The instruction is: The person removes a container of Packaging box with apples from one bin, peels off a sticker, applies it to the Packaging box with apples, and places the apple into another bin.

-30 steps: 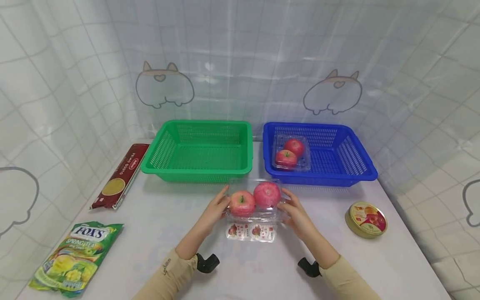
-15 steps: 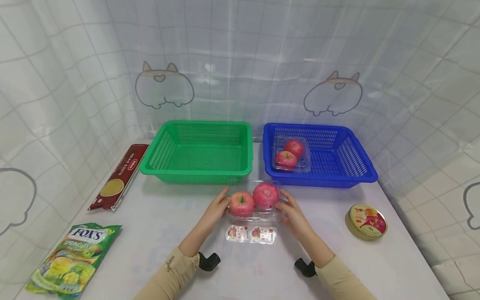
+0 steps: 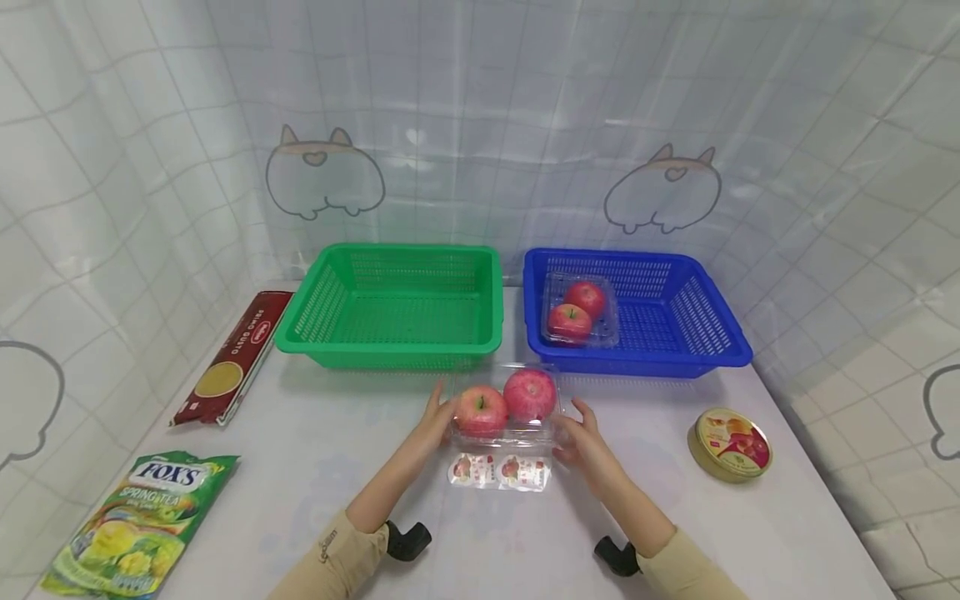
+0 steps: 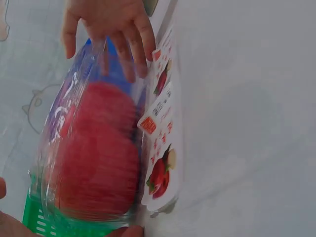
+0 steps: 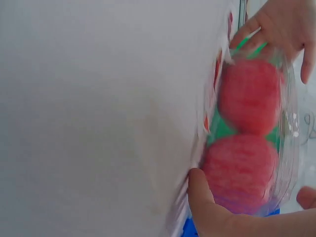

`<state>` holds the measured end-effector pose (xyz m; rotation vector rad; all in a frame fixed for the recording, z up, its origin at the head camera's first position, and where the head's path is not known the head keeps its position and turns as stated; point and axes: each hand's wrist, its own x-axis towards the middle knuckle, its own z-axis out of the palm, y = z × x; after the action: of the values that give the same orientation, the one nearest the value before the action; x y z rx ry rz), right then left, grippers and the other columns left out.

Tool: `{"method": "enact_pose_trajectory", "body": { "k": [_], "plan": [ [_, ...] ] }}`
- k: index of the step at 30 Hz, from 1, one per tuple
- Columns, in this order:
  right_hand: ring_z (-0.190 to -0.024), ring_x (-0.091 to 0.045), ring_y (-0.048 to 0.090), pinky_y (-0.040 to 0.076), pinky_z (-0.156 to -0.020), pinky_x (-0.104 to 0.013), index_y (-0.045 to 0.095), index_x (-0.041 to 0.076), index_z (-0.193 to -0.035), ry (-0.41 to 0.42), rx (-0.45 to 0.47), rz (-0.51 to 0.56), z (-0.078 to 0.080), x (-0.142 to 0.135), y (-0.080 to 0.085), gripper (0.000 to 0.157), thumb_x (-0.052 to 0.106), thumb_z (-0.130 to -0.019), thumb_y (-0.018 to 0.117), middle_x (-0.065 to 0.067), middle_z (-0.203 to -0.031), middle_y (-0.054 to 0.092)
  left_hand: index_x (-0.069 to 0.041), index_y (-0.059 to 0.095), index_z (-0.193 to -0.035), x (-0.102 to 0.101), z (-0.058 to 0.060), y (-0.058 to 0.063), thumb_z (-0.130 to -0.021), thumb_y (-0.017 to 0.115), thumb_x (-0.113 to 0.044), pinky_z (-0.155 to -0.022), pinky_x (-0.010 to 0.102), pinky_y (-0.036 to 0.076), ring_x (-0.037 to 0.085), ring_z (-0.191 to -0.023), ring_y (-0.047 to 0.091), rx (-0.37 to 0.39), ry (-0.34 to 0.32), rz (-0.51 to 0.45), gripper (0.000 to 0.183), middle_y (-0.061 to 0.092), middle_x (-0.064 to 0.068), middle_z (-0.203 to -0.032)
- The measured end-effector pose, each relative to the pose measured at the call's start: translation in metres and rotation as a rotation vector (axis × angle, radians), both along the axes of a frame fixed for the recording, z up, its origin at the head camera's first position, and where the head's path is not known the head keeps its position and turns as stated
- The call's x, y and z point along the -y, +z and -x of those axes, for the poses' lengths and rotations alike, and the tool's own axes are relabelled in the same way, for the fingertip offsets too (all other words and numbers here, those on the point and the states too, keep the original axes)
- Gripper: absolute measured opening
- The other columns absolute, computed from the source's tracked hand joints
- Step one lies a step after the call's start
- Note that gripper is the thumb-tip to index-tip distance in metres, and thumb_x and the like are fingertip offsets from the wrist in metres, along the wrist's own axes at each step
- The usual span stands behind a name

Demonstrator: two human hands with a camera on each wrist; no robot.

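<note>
A clear plastic fruit box with two red apples in it sits on the table before the baskets. Along its left end is my left hand, fingers fairly straight and spread. My right hand stands at the other end, thumb and fingertips right by the plastic. In the left wrist view, the right hand shows with its fingers fanned out over the box's far end. The right wrist view shows the left hand similarly spread. Two printed apple labels lie along the box's near side.
Behind stand a green basket and a blue basket; the blue one holds another clear box of apples. A red pasta pack and a green FOX'S candy bag lie left. A round gold tin sits right.
Both hands have loosened from the box's ends, and the right hand's fingers have drawn slightly outward. The box of apples stays at nearly the same spot.
</note>
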<state>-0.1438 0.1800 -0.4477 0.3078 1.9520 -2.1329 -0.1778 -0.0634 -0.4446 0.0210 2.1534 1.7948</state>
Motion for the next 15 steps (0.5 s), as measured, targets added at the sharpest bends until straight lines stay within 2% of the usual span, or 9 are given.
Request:
{"method": "enact_pose_trajectory", "body": {
  "k": [4,7,10,15],
  "plan": [
    [-0.113,-0.035,0.047,0.043,-0.093,-0.046,0.003,0.002,-0.143,0.01,0.016,0.01,-0.011,-0.001,-0.004,0.071,0.036,-0.093,0.041,-0.031,-0.132,0.03,-0.003,-0.01,-0.144,0.001,-0.01,0.001,-0.1,0.029,-0.034,-0.09,0.058,0.041,0.056,-0.123,0.029,0.06,0.052,-0.019,0.067,0.01,0.039,-0.142],
    [-0.111,-0.035,0.047,0.047,-0.088,-0.041,0.004,0.0,-0.141,0.01,0.011,0.011,-0.017,-0.001,-0.004,0.068,0.038,-0.095,0.037,-0.032,-0.132,0.026,-0.003,-0.009,-0.143,0.001,-0.018,0.003,-0.1,0.028,-0.036,-0.086,0.052,0.046,0.053,-0.116,0.041,0.086,0.087,-0.003,0.066,0.019,0.04,-0.138],
    [-0.11,-0.038,0.048,0.049,-0.082,-0.04,0.007,-0.004,-0.138,0.002,0.017,-0.006,-0.023,0.0,-0.002,0.059,0.031,-0.096,0.033,-0.034,-0.128,0.027,-0.003,0.0,-0.141,0.001,-0.026,0.004,-0.099,0.033,-0.033,-0.08,0.045,0.05,0.046,-0.109,0.049,0.111,0.114,0.016,0.061,0.031,0.037,-0.133],
    [-0.092,-0.03,0.059,0.052,-0.077,-0.043,0.022,-0.006,-0.121,0.008,0.081,-0.067,-0.03,0.0,-0.001,0.035,0.012,-0.093,0.033,-0.03,-0.117,0.044,-0.004,0.012,-0.13,0.002,-0.034,0.003,-0.09,0.041,-0.019,-0.07,0.04,0.052,0.039,-0.102,0.054,0.13,0.159,0.019,0.052,0.04,0.029,-0.122]
  ]
}}
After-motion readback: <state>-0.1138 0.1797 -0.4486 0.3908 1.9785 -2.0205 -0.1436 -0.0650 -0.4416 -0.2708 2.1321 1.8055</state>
